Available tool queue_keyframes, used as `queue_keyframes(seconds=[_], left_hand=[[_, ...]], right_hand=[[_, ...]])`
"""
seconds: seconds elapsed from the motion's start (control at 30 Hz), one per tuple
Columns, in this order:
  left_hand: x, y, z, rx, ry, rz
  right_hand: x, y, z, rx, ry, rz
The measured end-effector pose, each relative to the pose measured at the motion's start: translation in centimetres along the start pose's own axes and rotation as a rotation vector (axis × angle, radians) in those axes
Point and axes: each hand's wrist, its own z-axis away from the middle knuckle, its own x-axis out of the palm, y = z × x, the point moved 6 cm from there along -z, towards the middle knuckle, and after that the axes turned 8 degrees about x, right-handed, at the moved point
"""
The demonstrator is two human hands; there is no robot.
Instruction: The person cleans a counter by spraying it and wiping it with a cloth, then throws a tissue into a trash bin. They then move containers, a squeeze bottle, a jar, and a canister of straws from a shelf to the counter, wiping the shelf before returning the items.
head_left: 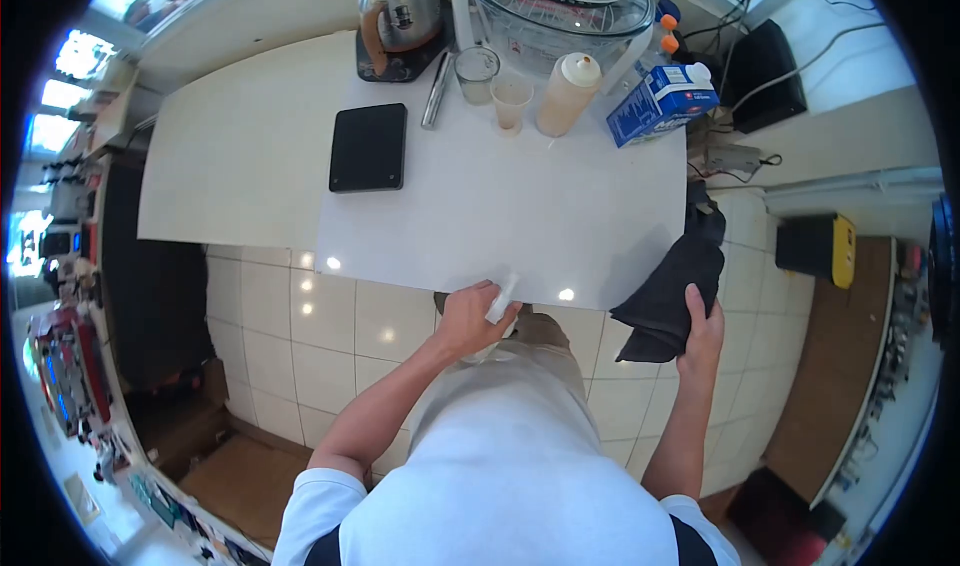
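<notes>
At the front edge of the white table [500, 216], my left hand [468, 321] is closed around a crumpled white tissue [503, 298], whose tip sticks up past the fingers. My right hand [703, 334] grips a black cloth [672, 301] by its lower right side. The cloth hangs in folds over the table's right front corner, and its upper end reaches along the right edge. The fingers behind the cloth are hidden; only the thumb and the back of the hand show.
On the table are a black flat scale [368, 148], a kettle [402, 16], a metal stick [436, 91], a glass [477, 74], a plastic cup [511, 104], a squeeze bottle [569, 96], a blue carton [660, 104] and a glass-bowl oven [560, 36]. Cables hang at the back right.
</notes>
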Motion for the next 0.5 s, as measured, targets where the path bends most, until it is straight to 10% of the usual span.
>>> queue_keyframes(seconds=[0.5], left_hand=[[2.1,1.3,-1.3,0.158,-0.147,0.099]], right_hand=[[2.2,4.2,13.6,-0.042,0.324,-0.077]])
